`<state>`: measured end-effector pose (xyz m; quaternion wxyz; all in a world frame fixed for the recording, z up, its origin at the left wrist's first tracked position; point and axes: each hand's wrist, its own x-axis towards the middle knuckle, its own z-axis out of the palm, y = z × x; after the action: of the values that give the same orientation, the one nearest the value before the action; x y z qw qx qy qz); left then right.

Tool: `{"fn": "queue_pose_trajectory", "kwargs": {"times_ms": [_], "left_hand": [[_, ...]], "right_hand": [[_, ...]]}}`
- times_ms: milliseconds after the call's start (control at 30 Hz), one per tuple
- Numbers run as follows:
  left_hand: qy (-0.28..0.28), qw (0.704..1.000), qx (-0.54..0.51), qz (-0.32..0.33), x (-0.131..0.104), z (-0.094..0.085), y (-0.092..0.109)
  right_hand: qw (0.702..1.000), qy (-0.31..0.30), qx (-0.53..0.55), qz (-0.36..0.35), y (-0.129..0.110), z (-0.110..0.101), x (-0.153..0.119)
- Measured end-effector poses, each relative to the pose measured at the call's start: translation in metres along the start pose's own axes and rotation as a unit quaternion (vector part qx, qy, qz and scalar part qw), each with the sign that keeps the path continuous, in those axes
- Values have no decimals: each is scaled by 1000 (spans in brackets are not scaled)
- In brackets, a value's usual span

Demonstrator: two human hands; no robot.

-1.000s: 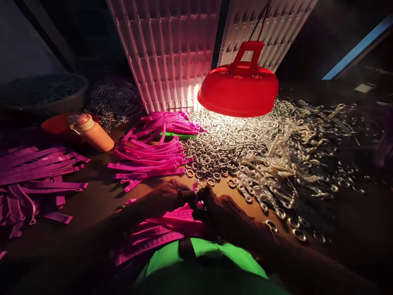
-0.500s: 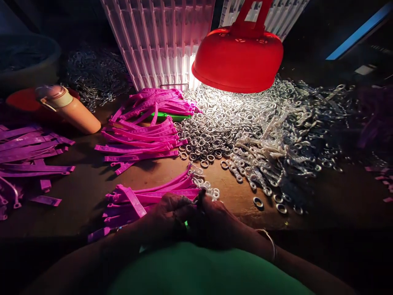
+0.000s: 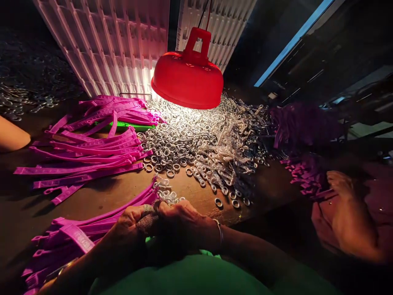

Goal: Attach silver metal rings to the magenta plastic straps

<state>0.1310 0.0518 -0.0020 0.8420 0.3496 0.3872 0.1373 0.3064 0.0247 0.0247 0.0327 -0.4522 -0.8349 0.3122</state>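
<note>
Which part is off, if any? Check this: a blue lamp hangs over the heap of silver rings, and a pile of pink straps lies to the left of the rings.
The lamp is red, not blue, as the head view shows. It does hang over the silver rings, with pink straps to their left.

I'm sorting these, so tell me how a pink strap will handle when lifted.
A pink strap will probably bend easily, since several lie in smooth curves. It looks thin and flat, so likely light. Straps overlap, so neighbours may drag along.
</note>
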Motion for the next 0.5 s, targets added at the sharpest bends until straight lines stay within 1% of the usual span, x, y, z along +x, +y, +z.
{"fn": "queue_pose_trajectory", "kwargs": {"times_ms": [67,100,133,200,233,267,300,333,367,400,433,467,500], "left_hand": [[0,994,89,57,2,3,3],[-2,985,152,86,3,4,4],[-2,967,228,113,4,5,4],[20,909,381,169,4,7,2],[32,878,437,190,4,7,0],[42,858,470,202,3,6,-2],[51,851,478,213,3,5,-4],[62,852,468,225,3,1,-4],[88,858,445,240,5,-5,-3],[124,863,417,257,7,-13,0],[173,861,391,276,10,-24,5],[234,853,367,288,14,-36,12],[283,840,353,298,18,-50,20]], "right_hand": [[1000,18,-12,17,4,3,-4],[999,41,-7,22,7,6,-6],[997,74,6,24,13,10,-8],[985,168,27,38,32,18,-12],[974,218,21,53,45,21,-15],[959,270,-4,84,60,24,-17],[943,305,-45,128,77,24,-19],[924,334,-94,162,94,24,-21],[908,347,-141,186,112,22,-22],[896,353,-185,197,128,20,-22],[892,342,-219,198,143,17,-22],[891,330,-246,190,157,15,-22],[891,321,-266,179,168,14,-21]]}}
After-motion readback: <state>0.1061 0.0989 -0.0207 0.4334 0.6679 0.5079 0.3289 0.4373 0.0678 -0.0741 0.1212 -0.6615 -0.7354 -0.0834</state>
